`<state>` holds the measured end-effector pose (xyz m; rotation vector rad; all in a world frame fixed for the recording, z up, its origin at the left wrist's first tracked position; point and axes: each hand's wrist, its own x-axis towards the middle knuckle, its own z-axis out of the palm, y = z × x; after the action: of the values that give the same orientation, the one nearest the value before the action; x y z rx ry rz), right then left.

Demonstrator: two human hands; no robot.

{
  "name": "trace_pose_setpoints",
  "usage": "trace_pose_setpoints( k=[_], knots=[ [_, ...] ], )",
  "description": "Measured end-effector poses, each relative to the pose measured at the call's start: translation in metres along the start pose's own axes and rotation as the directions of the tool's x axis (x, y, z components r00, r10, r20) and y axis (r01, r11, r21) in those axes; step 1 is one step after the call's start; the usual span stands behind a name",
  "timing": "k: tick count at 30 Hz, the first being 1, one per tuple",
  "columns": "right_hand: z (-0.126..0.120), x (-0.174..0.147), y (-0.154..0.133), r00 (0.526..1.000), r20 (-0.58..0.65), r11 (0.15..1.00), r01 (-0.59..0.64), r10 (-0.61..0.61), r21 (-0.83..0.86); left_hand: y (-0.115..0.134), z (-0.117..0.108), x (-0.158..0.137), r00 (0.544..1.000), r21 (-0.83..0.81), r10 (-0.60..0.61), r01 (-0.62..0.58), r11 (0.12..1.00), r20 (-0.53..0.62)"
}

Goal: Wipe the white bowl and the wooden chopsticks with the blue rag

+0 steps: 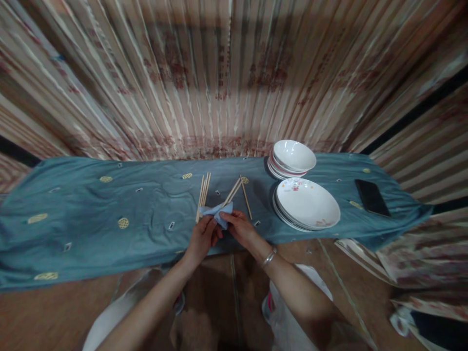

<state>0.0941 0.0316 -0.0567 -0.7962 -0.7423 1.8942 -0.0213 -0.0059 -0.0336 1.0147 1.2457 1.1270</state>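
Near the table's front edge, my left hand and my right hand are closed side by side on a light blue cloth. A pair of wooden chopsticks sticks out of the cloth, pointing away and to the right; their near ends are hidden by the cloth and fingers. Just left of the cloth lies a row of several chopsticks. A single chopstick rests to the right, slanting, its far end close to the tips of the held pair.
Stacked white plates stand to the right, with stacked bowls behind them. A black phone lies at the right end. A teal patterned cloth covers the table. Pleated curtains hang behind it.
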Motion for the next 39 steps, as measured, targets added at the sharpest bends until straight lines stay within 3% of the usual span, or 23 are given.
trace_pose_setpoints(
  k=[11, 24, 30, 39],
  knots=[
    [-0.009, 0.002, -0.024, 0.989, -0.138, 0.998, 0.065, -0.062, 0.016, -0.005, 0.000, -0.008, 0.989, -0.027, -0.097, 0.101, 0.995, 0.115],
    [-0.030, 0.011, -0.055, 0.956, -0.212, 0.976, 0.216, -0.205, 0.033, -0.003, -0.004, -0.018, 0.977, -0.013, -0.183, 0.186, 0.983, 0.113],
    [-0.026, 0.011, -0.053, 0.964, -0.189, 0.977, 0.201, -0.187, 0.063, -0.005, -0.008, -0.016, 0.981, -0.104, -0.174, 0.183, 0.978, 0.089],
    [-0.013, 0.010, -0.032, 0.991, -0.104, 0.995, 0.086, -0.081, 0.044, 0.000, -0.007, -0.013, 0.964, -0.247, -0.260, 0.267, 0.932, 0.061]
  ],
)
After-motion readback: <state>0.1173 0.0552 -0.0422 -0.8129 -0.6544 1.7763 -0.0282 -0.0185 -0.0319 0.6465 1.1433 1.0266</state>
